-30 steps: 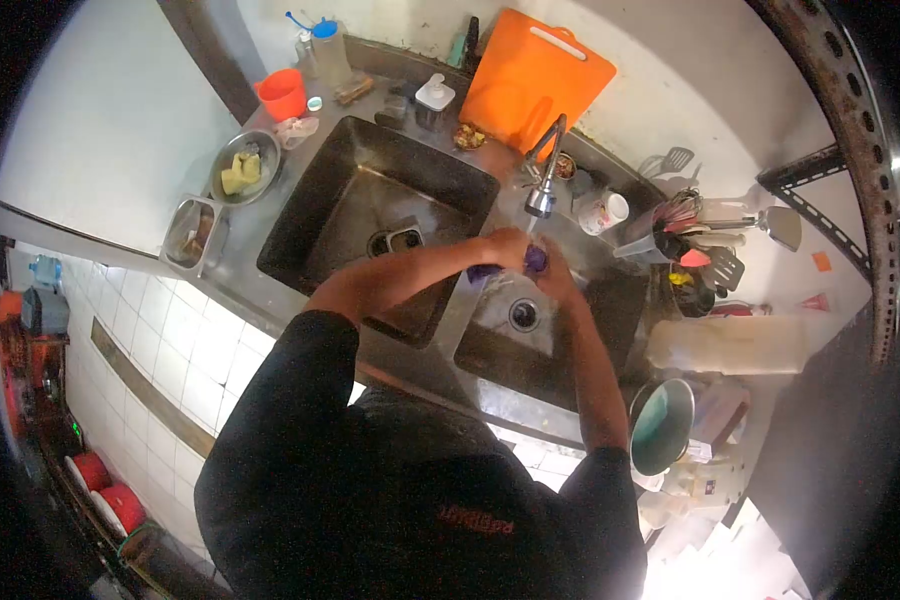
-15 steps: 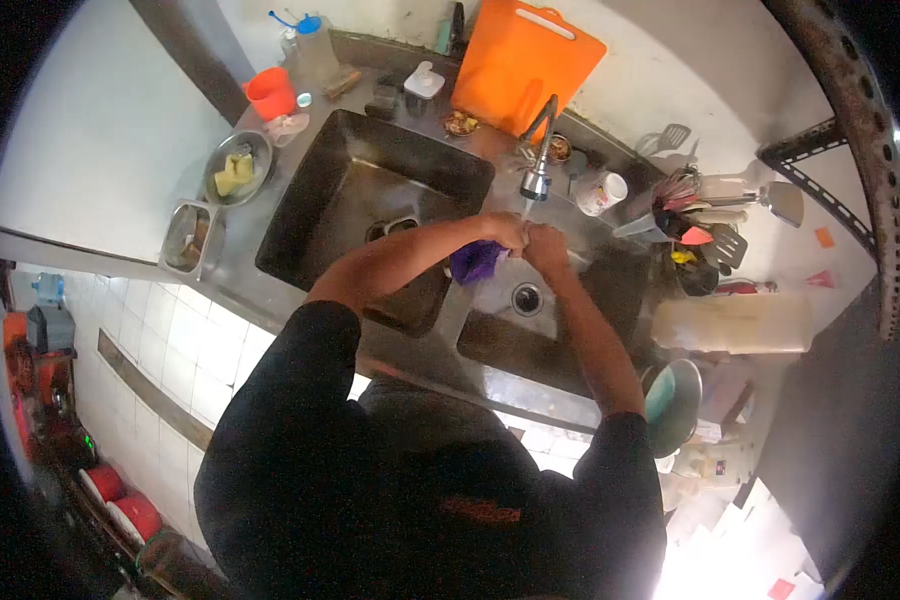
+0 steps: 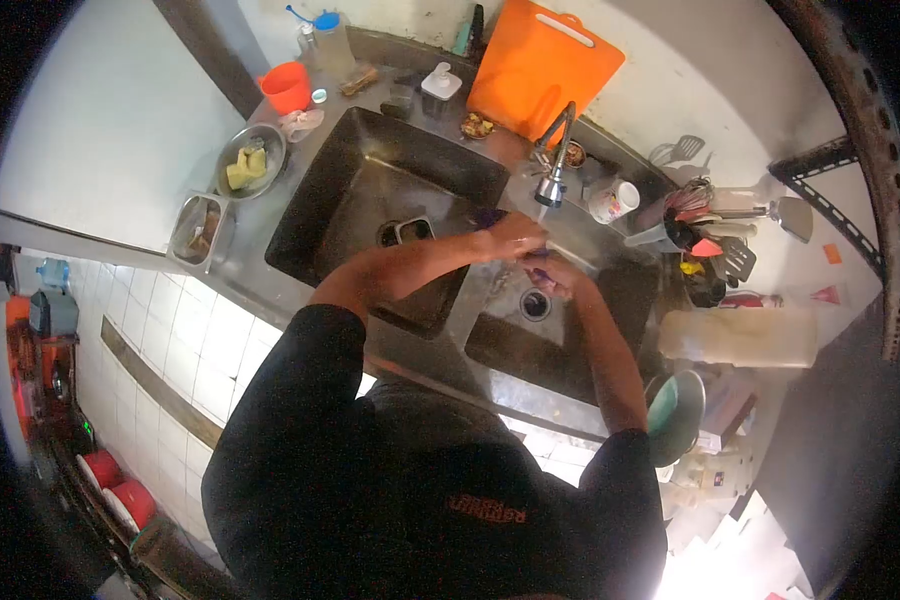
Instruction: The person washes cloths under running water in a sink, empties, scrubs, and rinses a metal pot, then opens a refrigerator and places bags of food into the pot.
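Observation:
My left hand (image 3: 516, 236) and my right hand (image 3: 554, 274) are close together beneath the faucet (image 3: 548, 188), over the right sink basin (image 3: 510, 345). Between and around the fingers shows a purple cloth (image 3: 487, 216), mostly covered by the hands. Part of it sticks out behind my left hand, and a little more purple peeks from my right fingers. Both hands are closed on it. Water from the faucet seems to fall just beside the left hand. Below the hands lies the round drain (image 3: 535, 304).
The left basin (image 3: 355, 190) holds a metal container at its drain. Around the counter stand a bowl (image 3: 278, 150) of yellow pieces, a metal tray (image 3: 198, 232), an orange cutting board (image 3: 540, 70), a soap dispenser (image 3: 440, 85), a white tub (image 3: 615, 200) and a utensil holder (image 3: 660, 228).
The right hand has moved down and turned beside the left. The purple cloth, hanging below the left hand before, is now bunched in the hands. The whole view has shifted slightly.

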### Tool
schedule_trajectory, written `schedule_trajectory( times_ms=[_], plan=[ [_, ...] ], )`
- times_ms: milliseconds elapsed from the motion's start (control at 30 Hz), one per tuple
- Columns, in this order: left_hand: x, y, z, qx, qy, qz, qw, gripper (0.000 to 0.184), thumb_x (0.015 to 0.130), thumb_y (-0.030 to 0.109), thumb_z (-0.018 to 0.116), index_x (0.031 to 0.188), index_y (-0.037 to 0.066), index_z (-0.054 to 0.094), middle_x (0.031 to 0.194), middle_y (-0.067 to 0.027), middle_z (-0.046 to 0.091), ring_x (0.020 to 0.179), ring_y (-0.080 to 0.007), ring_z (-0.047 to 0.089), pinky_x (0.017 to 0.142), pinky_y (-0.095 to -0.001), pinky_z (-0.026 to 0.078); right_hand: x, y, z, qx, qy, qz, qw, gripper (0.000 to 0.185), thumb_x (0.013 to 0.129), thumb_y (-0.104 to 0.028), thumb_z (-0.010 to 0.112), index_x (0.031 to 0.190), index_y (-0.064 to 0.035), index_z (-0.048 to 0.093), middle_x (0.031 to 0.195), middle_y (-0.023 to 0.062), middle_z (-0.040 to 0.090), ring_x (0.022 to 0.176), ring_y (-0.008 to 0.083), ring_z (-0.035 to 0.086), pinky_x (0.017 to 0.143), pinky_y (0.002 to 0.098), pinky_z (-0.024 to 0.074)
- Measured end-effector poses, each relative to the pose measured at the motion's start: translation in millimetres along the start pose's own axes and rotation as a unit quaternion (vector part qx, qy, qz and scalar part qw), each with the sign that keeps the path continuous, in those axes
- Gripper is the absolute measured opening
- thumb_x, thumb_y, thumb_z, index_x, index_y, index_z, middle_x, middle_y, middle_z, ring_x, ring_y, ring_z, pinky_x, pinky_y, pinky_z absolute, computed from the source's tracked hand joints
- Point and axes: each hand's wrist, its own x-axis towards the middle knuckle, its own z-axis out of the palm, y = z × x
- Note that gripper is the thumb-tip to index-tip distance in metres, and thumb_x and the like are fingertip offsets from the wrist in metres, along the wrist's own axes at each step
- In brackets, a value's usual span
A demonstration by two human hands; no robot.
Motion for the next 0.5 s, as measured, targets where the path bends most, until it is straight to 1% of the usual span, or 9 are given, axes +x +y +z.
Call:
schedule_trajectory(
  times_ms=[133, 200, 267, 333, 367, 400, 433, 467, 500],
  plan=[
    [9, 11, -21, -0.064, 0.012, -0.102, 0.993, 0.024, 0.061, 0.019, 0.070, 0.074, 0.001, 0.061, 0.069, -0.0189, 0.063, 0.070, -0.0359, 0.064, 0.057, -0.0463, 0.047, -29, -18, -10, -0.125, 0.074, -0.084, 0.986, 0.025, 0.084, -0.028, 0.064, 0.083, -0.0053, 0.055, 0.055, -0.0052, 0.038, 0.041, 0.0034, 0.032, 0.036, 0.0196, 0.0232],
    [11, 0, -26, -0.146, -0.049, -0.190, 0.970, 0.033, 0.062, 0.024, 0.073, 0.081, 0.000, 0.061, 0.074, -0.0196, 0.063, 0.073, -0.0363, 0.064, 0.064, -0.0458, 0.048, -37, -13, -43, 0.029, -0.003, -0.021, 0.999, 0.037, 0.084, -0.039, 0.065, 0.088, -0.0031, 0.057, 0.057, -0.0048, 0.041, 0.043, 0.0028, 0.033, 0.035, 0.0201, 0.0231],
    [24, -12, -29, -0.216, -0.103, -0.267, 0.933, 0.042, 0.062, 0.028, 0.075, 0.089, -0.001, 0.061, 0.079, -0.0202, 0.063, 0.076, -0.0367, 0.063, 0.071, -0.0453, 0.049, -25, -9, -69, 0.031, -0.019, -0.022, 0.999, 0.047, 0.084, -0.047, 0.064, 0.092, -0.0011, 0.058, 0.060, -0.0034, 0.047, 0.045, 0.0051, 0.038, 0.038, 0.0220, 0.0287],
    [21, -11, -22, -0.226, -0.113, -0.284, 0.925, 0.043, 0.063, 0.028, 0.074, 0.091, -0.003, 0.063, 0.088, -0.0215, 0.064, 0.087, -0.0314, 0.063, 0.078, -0.0420, 0.048, -9, 0, -80, -0.313, 0.144, -0.083, 0.935, 0.044, 0.083, -0.041, 0.066, 0.102, -0.0029, 0.058, 0.079, 0.0055, 0.061, 0.061, 0.0162, 0.056, 0.055, 0.0311, 0.0445],
    [15, -7, -29, -0.231, -0.100, -0.278, 0.927, 0.031, 0.063, 0.021, 0.071, 0.083, -0.002, 0.064, 0.080, -0.0191, 0.064, 0.077, -0.0297, 0.062, 0.071, -0.0392, 0.048, -16, -5, -68, -0.311, 0.147, -0.084, 0.935, 0.044, 0.083, -0.041, 0.066, 0.102, -0.0029, 0.058, 0.079, 0.0055, 0.061, 0.061, 0.0162, 0.056, 0.055, 0.0311, 0.0445],
    [9, -2, -35, -0.236, -0.087, -0.272, 0.929, 0.020, 0.064, 0.014, 0.067, 0.075, -0.002, 0.064, 0.072, -0.0167, 0.064, 0.066, -0.0280, 0.062, 0.064, -0.0363, 0.048, -33, -15, -37, -0.413, 0.324, -0.301, 0.796, 0.047, 0.078, -0.036, 0.070, 0.109, -0.0046, 0.054, 0.093, 0.0098, 0.060, 0.076, 0.0214, 0.058, 0.065, 0.0358, 0.0455],
    [0, -20, -8, -0.436, -0.072, -0.207, 0.873, 0.018, 0.066, 0.014, 0.068, 0.076, 0.000, 0.065, 0.073, -0.0137, 0.064, 0.070, -0.0253, 0.062, 0.067, -0.0350, 0.047, -43, -20, -13, -0.472, 0.468, -0.484, 0.569, 0.054, 0.074, -0.031, 0.073, 0.117, -0.0063, 0.050, 0.108, 0.0141, 0.058, 0.091, 0.0266, 0.059, 0.074, 0.0406, 0.0465],
    [-5, -30, 10, -0.615, -0.058, -0.133, 0.775, 0.015, 0.068, 0.015, 0.068, 0.076, 0.002, 0.066, 0.073, -0.0108, 0.064, 0.074, -0.0227, 0.062, 0.070, -0.0336, 0.046, -45, -17, 0, -0.472, 0.472, -0.481, 0.568, 0.054, 0.074, -0.031, 0.073, 0.117, -0.0063, 0.050, 0.108, 0.0141, 0.058, 0.091, 0.0266, 0.059, 0.074, 0.0406, 0.0465],
    [-6, -33, 13, -0.615, -0.062, -0.130, 0.776, 0.015, 0.068, 0.015, 0.068, 0.076, 0.002, 0.066, 0.073, -0.0108, 0.064, 0.074, -0.0227, 0.062, 0.070, -0.0336, 0.046, -46, -13, 10, -0.556, 0.437, -0.469, 0.528, 0.061, 0.070, -0.028, 0.075, 0.120, -0.0072, 0.048, 0.115, 0.0160, 0.052, 0.101, 0.0301, 0.053, 0.079, 0.0430, 0.0437]
  ],
)
